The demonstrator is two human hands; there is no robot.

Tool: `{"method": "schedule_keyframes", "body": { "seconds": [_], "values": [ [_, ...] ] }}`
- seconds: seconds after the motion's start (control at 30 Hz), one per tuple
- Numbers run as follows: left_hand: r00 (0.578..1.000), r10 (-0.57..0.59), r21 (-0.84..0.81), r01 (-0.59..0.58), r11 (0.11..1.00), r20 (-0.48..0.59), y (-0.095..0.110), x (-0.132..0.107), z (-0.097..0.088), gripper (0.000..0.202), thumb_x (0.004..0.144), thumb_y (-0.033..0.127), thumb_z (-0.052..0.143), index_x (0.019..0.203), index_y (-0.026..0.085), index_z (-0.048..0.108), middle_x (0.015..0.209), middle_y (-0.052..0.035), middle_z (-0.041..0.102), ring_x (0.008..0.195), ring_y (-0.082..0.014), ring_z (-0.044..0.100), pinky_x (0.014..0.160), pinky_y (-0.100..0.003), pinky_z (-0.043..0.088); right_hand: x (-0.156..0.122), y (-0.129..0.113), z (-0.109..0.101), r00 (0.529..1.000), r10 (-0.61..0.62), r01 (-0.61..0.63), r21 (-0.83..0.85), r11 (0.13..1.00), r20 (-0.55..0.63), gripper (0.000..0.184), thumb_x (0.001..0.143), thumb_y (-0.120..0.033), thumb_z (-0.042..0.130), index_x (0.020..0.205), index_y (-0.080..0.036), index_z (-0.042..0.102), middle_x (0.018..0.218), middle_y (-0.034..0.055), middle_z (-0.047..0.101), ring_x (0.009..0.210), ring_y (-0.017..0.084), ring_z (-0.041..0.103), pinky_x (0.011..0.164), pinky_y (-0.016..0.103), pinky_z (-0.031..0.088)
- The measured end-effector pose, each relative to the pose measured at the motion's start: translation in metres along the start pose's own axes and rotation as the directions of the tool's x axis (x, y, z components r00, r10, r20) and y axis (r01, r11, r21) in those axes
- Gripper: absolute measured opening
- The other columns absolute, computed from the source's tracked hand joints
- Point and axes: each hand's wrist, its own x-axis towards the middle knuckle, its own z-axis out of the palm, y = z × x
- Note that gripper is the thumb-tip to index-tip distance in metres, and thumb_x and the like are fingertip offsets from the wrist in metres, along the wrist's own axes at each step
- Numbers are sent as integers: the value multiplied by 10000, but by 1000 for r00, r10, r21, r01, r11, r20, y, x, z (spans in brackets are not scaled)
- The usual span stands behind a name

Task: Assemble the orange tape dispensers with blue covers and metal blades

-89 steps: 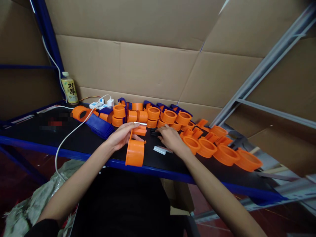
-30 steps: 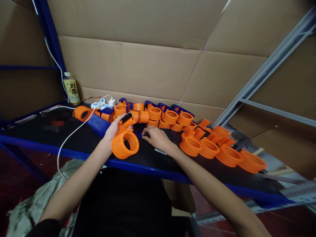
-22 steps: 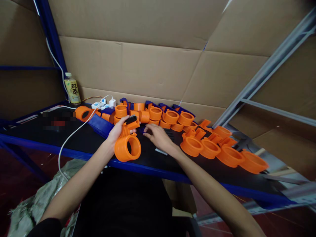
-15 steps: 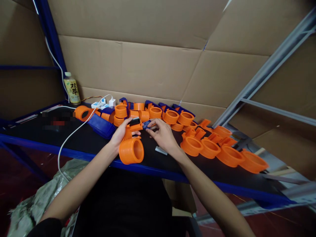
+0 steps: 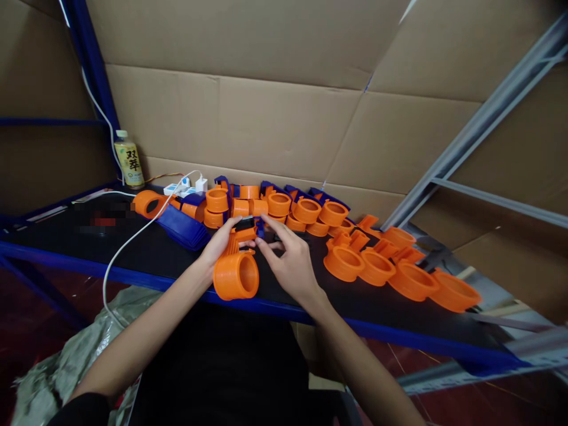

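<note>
My left hand [image 5: 215, 247] is closed around the arm of an orange plastic ring holder [image 5: 227, 277]. Its wide ring hangs toward me over the table's front edge. A black insert [image 5: 244, 223] sits in the holder's upper end, beside my left thumb. Against the right end of that arm, the fingers of my right hand [image 5: 293, 266] grip a small blue plastic piece [image 5: 260, 227]. The blue piece appears to touch the holder; whether it is seated cannot be made out. My right hand's lower fingers are partly hidden.
Several orange ring parts [image 5: 346, 263] stand on the black tabletop [image 5: 146, 255] to the right, with more orange and blue ones behind. Flat blue parts [image 5: 184, 228] lie at left. A white cable [image 5: 128, 244] crosses the table's front edge. A bottle [image 5: 129, 160] stands back left.
My right hand has brought the small blue piece left against the end of the orange holder. It now covers the grey metal strip seen earlier on the table. My left hand has barely moved.
</note>
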Motion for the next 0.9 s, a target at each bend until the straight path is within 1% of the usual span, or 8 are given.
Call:
{"method": "schedule_keyframes", "body": {
  "seconds": [0.13,0.2,0.27,0.43,0.57,0.73,0.8,0.9],
  "values": [
    [1000,-14,17,14,1000,-1,0,-1,2,241,949,354,601,1037,151,696,773,-82,757,533,-150,680,516,-234,580,-1,10,0,994,106,-108,232,967,22,454,935,-323,666,1385,-269,644,1372,76,661,1160,221,675,903,345,651],
    [999,-35,40,35,999,-8,-2,-2,4,251,947,355,603,1057,147,690,756,-75,748,532,-152,678,523,-241,583,0,15,-2,990,140,-141,283,949,26,470,916,-334,696,1379,-265,652,1339,82,675,1133,215,682,919,348,641],
    [998,-58,65,58,996,-1,-4,-2,5,248,934,355,621,1053,145,678,731,-66,733,520,-155,670,524,-252,585,-1,19,-5,990,133,-138,258,956,37,464,893,-346,730,1347,-270,680,1343,85,660,1107,210,687,936,352,630],
    [994,-110,171,105,980,23,-5,-4,5,273,917,413,645,932,140,657,647,-52,682,452,-143,616,451,-233,537,-6,23,-16,999,45,-48,147,988,24,375,891,-343,744,1262,-292,728,1335,79,637,1033,194,688,897,354,630],
    [991,-127,202,117,972,36,-5,-7,6,280,906,414,657,919,135,665,673,-65,693,459,-146,616,463,-246,551,-10,23,-22,998,-29,23,119,993,49,363,885,-315,761,1244,-286,714,1286,77,666,1130,226,666,924,382,618],
    [994,-112,220,109,969,0,-4,-14,12,276,878,417,696,908,144,660,618,-56,670,427,-142,590,421,-233,521,-11,20,-29,988,-119,122,-19,992,100,320,896,-292,751,1214,-298,710,1265,69,695,1196,260,644,1013,476,570],
    [994,-112,234,107,966,8,-3,-19,15,278,869,420,705,902,149,654,606,-50,661,425,-145,587,438,-251,541,-11,18,-30,986,-143,146,-33,989,91,316,893,-286,754,1205,-300,711,1284,74,675,1196,256,643,1000,466,577],
    [990,-113,232,91,969,87,0,-26,18,240,868,392,688,905,159,645,621,-49,664,463,-154,607,514,-297,593,-11,15,-33,983,-179,181,-53,982,37,301,880,-279,767,1176,-301,718,1267,74,669,1189,254,648,1012,464,566]
  ]
}}
